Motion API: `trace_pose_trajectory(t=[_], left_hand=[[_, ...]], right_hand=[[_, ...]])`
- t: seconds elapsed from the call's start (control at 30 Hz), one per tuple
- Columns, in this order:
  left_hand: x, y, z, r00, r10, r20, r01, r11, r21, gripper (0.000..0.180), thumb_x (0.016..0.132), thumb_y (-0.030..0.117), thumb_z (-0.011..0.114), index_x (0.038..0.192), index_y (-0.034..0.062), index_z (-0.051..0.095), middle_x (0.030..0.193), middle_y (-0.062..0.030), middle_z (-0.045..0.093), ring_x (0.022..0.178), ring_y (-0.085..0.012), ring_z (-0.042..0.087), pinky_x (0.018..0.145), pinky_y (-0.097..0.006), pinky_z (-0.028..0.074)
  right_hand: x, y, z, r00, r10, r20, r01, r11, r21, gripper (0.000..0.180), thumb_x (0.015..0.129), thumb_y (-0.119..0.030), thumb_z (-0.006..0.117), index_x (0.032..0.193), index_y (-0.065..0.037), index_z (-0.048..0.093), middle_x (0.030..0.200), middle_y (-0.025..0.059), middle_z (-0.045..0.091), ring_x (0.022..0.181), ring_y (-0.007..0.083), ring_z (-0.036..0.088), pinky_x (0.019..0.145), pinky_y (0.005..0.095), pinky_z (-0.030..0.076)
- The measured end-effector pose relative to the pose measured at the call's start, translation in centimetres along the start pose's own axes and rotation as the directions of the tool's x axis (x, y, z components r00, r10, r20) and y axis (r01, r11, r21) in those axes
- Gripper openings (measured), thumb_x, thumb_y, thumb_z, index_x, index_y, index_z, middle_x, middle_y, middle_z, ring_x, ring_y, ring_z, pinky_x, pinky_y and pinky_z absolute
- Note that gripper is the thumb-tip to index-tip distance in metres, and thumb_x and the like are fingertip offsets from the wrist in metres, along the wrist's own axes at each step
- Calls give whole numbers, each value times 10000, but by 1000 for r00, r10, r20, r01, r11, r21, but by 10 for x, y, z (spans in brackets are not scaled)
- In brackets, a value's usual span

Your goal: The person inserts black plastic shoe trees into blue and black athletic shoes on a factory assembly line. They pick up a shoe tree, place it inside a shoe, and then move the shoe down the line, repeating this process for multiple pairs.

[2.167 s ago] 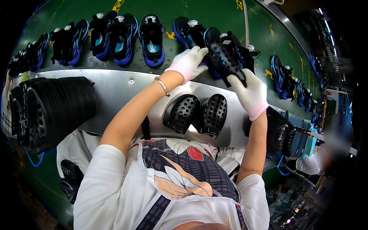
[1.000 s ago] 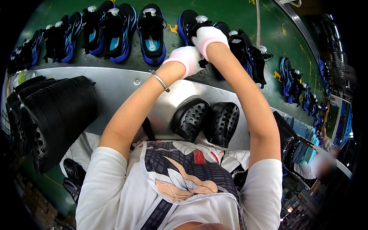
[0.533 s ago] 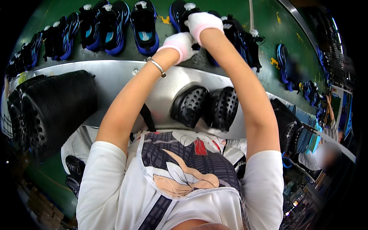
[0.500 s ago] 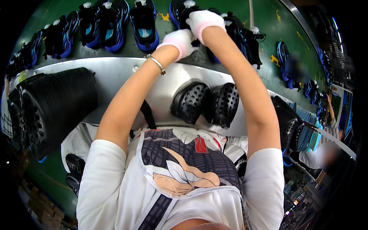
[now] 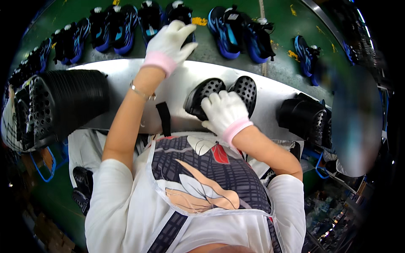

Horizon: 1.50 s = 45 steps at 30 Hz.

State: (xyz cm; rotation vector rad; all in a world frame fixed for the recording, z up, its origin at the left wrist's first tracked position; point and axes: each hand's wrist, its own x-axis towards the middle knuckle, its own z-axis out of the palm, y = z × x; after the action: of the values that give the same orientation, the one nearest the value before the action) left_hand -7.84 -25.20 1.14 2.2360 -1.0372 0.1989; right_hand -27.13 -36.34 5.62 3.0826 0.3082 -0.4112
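My left hand (image 5: 171, 44), in a white knit glove with a pink cuff, is over a black and blue sports shoe (image 5: 179, 9) on the green surface. Its fingers are spread and its palm partly covers the shoe; no held thing shows. My right hand (image 5: 225, 111), gloved alike, lies over the near part of two black perforated shoe-shaped pieces (image 5: 245, 90) on the metal ledge (image 5: 177, 88). Its fingers are apart on the left piece. Beyond stands another pair of shoes (image 5: 225, 36), black with blue soles.
A long stack of black perforated pieces (image 5: 76, 99) lies at the left of the ledge, a smaller stack (image 5: 301, 118) at the right. More shoes (image 5: 112, 29) line the green surface. A black strap (image 5: 163, 118) lies at the ledge's near edge. A blurred shape (image 5: 356, 122) fills the right.
My right hand has come down from the shoes to the black perforated pieces. My left hand has moved left and up, its fingers spreading. The shoes beyond the ledge have shifted left.
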Motion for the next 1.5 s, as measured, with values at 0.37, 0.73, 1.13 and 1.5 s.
trace_pose_trajectory(t=[0.37, 0.73, 1.13, 1.5], left_hand=[[-40, 2, 23, 965, -112, 238, 221, 837, -501, 311, 855, 156, 681, 1131, 19, 642, 939, -94, 643, 792, -174, 633, 726, -296, 512], [-26, 55, -4, 729, 15, 685, 626, -419, -657, 614, 977, 481, 417, 1410, 46, 399, 1110, -142, 629, 975, -230, 625, 865, -356, 511], [0, 39, 38, 927, -279, 250, 198, -201, -959, 389, 932, 416, 595, 1113, 80, 524, 913, -60, 591, 779, -125, 575, 707, -273, 496], [8, 24, 64, 958, -190, 213, 284, 713, -642, 444, 889, 319, 624, 1197, 2, 599, 1109, -180, 614, 1043, -302, 609, 907, -338, 478]], right_hand=[[-8, -2, -23, 997, -52, 60, 40, 980, 197, 395, 687, -380, 735, 886, -52, 645, 887, 126, 652, 877, 274, 640, 774, 385, 501], [-21, 32, -46, 898, 133, -419, 137, 821, 554, 451, 755, -278, 690, 1096, -22, 543, 1012, 168, 586, 930, 347, 614, 816, 422, 499], [5, 55, -37, 897, 416, -152, -159, 623, 766, 472, 833, -400, 629, 1079, -7, 545, 939, 239, 625, 918, 399, 612, 816, 443, 485], [4, 93, -25, 809, 516, -281, -386, 827, 408, 276, 850, -330, 619, 889, -64, 556, 785, 169, 637, 757, 360, 639, 680, 466, 500]])
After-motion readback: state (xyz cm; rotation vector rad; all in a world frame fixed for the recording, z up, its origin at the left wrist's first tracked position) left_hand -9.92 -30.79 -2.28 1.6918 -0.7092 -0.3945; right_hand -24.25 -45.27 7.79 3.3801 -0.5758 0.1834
